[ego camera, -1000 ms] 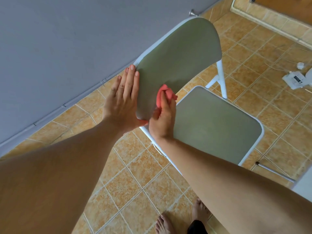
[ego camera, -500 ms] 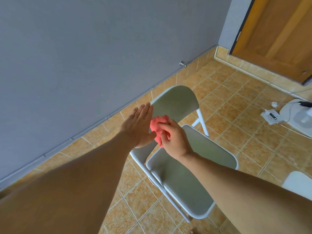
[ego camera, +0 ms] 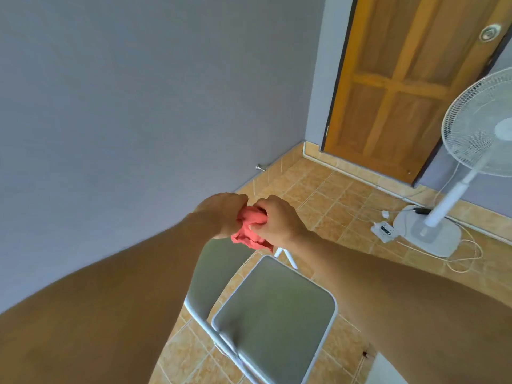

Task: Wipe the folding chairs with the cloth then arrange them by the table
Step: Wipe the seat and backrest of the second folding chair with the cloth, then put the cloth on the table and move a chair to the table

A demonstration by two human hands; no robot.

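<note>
A white-framed folding chair [ego camera: 273, 314] with a grey-green seat and backrest stands unfolded on the tiled floor below my hands. A bunched pink cloth [ego camera: 250, 230] is held in the air above the backrest. My left hand [ego camera: 221, 213] grips its left side and my right hand [ego camera: 277, 218] grips its right side, both fists closed on it. The top of the backrest is hidden behind my hands and the cloth.
A grey wall runs along the left with a metal door stop [ego camera: 260, 167]. A wooden door [ego camera: 410, 79] is at the back right. A white standing fan [ego camera: 454, 184], a power strip [ego camera: 383, 231] and loose cables lie right. A white edge [ego camera: 388, 370] shows bottom right.
Both hands have lifted off the backrest and come together on the cloth. My left hand, flat against the backrest before, now grips the cloth. The view has tilted up toward the door.
</note>
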